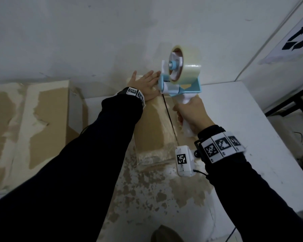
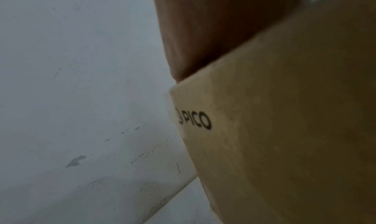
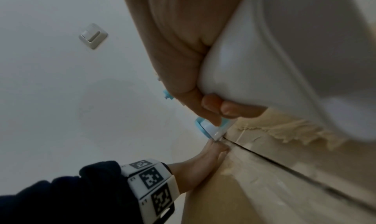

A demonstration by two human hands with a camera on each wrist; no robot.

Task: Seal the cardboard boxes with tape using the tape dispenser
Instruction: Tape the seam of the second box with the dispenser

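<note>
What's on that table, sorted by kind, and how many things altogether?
Cardboard boxes: 2, the one being taped and a bigger one to its left
Tape dispensers: 1, the blue and white dispenser gripped by the right hand
Tape rolls: 1, the clear roll on it
Total: 4
The left hand lies flat on the box.

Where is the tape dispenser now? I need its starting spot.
In the head view the tape dispenser sits right of centre at the far end of the box seam, gripped by the right hand, beside the left hand.
</note>
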